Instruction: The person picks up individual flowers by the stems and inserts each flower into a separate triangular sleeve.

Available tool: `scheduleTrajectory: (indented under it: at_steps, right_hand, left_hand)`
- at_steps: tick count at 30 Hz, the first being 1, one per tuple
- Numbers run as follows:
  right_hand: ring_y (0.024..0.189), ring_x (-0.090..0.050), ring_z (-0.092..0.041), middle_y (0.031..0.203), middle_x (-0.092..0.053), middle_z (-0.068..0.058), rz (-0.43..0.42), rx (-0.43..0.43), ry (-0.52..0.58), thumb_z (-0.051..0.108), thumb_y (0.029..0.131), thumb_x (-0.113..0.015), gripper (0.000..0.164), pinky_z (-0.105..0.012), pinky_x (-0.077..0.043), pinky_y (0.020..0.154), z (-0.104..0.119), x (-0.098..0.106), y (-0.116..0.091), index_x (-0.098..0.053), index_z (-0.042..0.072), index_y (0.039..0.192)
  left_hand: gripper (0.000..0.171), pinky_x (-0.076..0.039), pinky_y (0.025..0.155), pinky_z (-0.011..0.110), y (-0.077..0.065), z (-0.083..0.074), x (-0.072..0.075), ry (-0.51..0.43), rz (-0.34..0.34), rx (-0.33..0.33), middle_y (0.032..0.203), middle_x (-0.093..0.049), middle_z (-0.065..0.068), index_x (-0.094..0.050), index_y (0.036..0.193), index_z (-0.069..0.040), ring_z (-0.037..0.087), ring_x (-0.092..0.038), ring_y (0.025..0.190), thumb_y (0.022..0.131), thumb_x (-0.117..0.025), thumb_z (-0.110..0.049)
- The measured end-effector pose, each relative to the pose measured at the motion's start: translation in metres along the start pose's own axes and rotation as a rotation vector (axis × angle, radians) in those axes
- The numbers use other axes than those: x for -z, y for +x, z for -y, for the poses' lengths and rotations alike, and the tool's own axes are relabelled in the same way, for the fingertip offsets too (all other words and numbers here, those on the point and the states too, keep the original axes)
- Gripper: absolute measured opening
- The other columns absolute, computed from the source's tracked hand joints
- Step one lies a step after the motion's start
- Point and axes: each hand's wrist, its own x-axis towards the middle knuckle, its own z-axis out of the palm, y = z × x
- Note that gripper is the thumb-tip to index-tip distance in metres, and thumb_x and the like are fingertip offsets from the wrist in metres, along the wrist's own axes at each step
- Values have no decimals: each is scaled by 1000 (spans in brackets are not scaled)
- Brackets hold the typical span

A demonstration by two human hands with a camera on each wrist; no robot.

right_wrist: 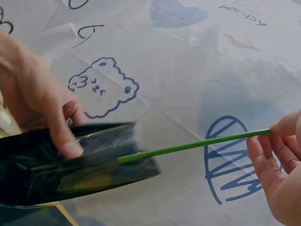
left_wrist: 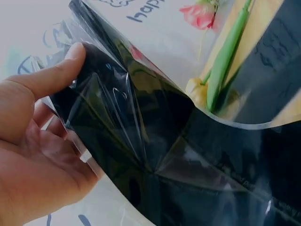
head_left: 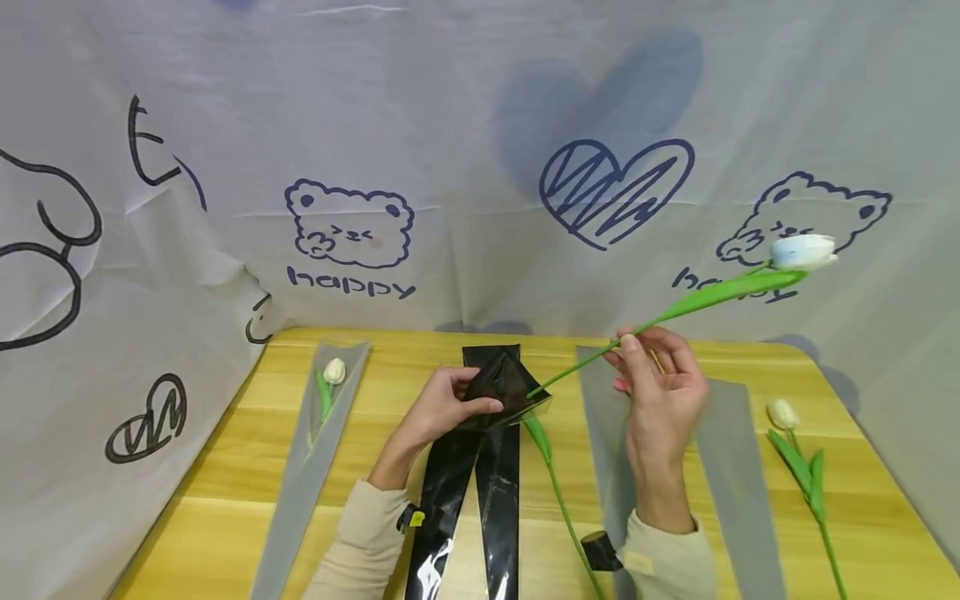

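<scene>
My left hand (head_left: 442, 404) grips a black plastic flower sleeve (head_left: 450, 492) near its wide mouth, thumb on the near side. In the left wrist view, the thumb lies over the shiny film (left_wrist: 113, 108). My right hand (head_left: 663, 387) pinches the green stem (right_wrist: 202, 144) of an artificial tulip between thumb and fingers. Its white-blue bloom (head_left: 804, 252) points up to the right, beside a long green leaf (head_left: 705, 296). The stem's lower end overlaps the sleeve's mouth in the head and right wrist views.
Another black sleeve (head_left: 501, 517) lies under the held one. A second tulip stem (head_left: 562, 500) runs beside it. At left, a grey sleeve (head_left: 300, 492) holds a white tulip (head_left: 335, 372). Grey sleeves (head_left: 738, 475) and another tulip (head_left: 783, 414) lie at right. A printed cloth (head_left: 465, 167) hangs behind.
</scene>
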Motion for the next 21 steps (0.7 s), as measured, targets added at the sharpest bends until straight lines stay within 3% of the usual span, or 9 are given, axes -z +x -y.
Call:
scheduleTrajectory:
  at_steps: [2, 5, 10, 17, 21]
  right_hand:
    - [74, -74, -25, 91, -72, -21, 29, -7, -26, -12, 89, -72, 17, -25, -57, 56, -2, 0, -1, -62, -16, 103]
    - [81, -74, -26, 92, -72, -20, 97, -14, -78, -14, 89, -71, 19, -31, -60, 67, -5, 0, -2, -60, -18, 104]
    - [87, -74, -25, 96, -73, -16, 207, -59, -203, -12, 91, -70, 22, -36, -60, 77, -13, -1, -8, -60, -18, 110]
    - [86, -74, -21, 95, -74, -12, 277, -108, -385, -6, 90, -75, 19, -34, -59, 80, -25, -8, -15, -65, -12, 105]
    - [89, -74, -26, 97, -74, -15, 313, -126, -472, 0, 92, -76, 15, -35, -59, 82, -24, -6, -17, -69, -6, 103]
  left_hand:
    - [19, -49, 63, 24, 0, -2, -1, -8, 16, -7, 84, -71, 6, -74, 105, 1, 15, -63, 68, 89, -81, -7]
    - [19, -51, 63, 24, 1, -4, -3, -30, 26, -14, 87, -72, 7, -74, 107, 1, 16, -67, 71, 90, -80, -6]
    - [19, -55, 63, 27, 0, -8, -7, -80, 17, -23, 91, -74, 11, -74, 107, 4, 25, -72, 75, 90, -78, -3]
    - [21, -59, 66, 31, -3, -15, -7, -170, 15, -8, 93, -74, 14, -72, 111, 7, 24, -73, 77, 92, -77, -2]
    - [21, -59, 66, 32, -3, -13, -11, -166, 21, -30, 91, -74, 15, -72, 109, 7, 24, -74, 76, 91, -77, -1]
